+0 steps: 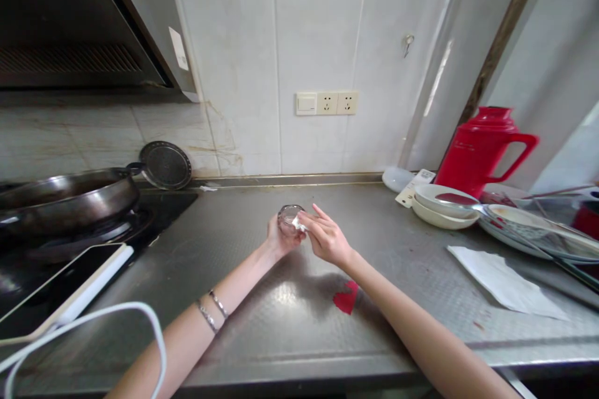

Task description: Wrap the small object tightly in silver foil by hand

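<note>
While the left hand [279,239] curls its fingers around a small clear glass vessel [289,213] at the middle of the metal counter [262,299], the right hand [330,242] pinches a white wad [298,223] between thumb and fingers against the glass's right side, one finger pointing outward. Between the forearms, on the near part of the counter, lies a red scrap [345,298]. To the right sit a white sheet [505,280], stacked bowls [444,218] and, farther back, a red flask [477,153], with a pan [79,196] to the far left.
</note>
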The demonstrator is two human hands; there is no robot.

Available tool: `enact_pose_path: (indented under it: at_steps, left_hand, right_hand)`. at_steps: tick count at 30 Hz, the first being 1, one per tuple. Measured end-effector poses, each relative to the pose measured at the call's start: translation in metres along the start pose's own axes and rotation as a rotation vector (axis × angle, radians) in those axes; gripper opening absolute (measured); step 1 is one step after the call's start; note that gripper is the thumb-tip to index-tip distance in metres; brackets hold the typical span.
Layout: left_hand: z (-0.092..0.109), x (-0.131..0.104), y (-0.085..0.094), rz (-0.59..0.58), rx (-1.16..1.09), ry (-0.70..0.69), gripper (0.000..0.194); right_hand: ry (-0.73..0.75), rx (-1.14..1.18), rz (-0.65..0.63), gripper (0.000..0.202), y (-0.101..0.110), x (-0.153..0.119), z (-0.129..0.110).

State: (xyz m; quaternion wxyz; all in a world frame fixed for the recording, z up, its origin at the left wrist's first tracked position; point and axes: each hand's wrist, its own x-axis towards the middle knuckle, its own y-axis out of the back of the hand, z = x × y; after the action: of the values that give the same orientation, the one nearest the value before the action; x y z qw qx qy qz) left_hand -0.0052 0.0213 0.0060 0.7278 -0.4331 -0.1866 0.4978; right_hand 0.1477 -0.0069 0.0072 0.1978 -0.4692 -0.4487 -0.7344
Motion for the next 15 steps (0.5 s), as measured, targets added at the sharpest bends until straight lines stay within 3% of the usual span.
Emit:
enact_pose_path:
  at_steps: [9,15]
  left_hand:
    - [-0.007,-0.007,-0.006,0.069,0.104,-0.069,0.044]
    - [-0.008,-0.006,-0.003,-0.034,0.338,-0.007,0.052]
  right_hand:
    - [-0.254,0.147,0.110,0.042,-0.011,-0.002,-0.001]
    - [-0.534,0.282,0.172,0.026,-0.013,0.001,-0.001]
